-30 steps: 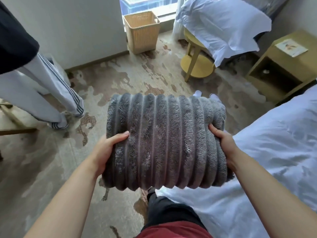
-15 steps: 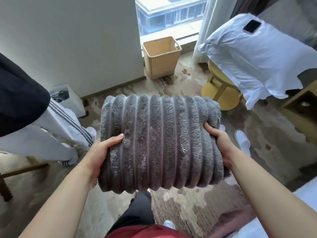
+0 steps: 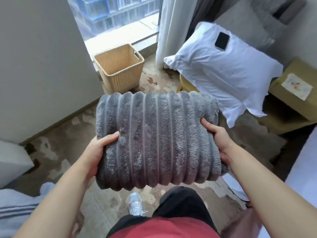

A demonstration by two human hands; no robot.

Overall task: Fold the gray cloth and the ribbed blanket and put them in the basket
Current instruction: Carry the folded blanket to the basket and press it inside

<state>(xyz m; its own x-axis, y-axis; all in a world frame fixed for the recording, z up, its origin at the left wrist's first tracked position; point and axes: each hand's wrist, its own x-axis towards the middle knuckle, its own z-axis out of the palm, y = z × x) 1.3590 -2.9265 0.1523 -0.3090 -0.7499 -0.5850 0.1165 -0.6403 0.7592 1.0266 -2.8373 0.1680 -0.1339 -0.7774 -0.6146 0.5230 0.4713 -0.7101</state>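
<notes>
Both hands clamp the folded ribbed blanket [image 3: 157, 140], left hand [image 3: 97, 152] and right hand [image 3: 218, 140] gripping its short sides, long axis crosswise. It hangs on the near side of the basket [image 3: 120, 78], slightly right; the left hand sits nearer.

I'm seeing a white pillow [image 3: 223, 78] lying over a yellow stool [image 3: 183, 83] at far right, a black phone [image 3: 222, 40] resting on it, and a white curtain [image 3: 169, 31] hanging just to its left.

The blanket [image 3: 157, 140] is held before the basket [image 3: 120, 69], apart from it.
</notes>
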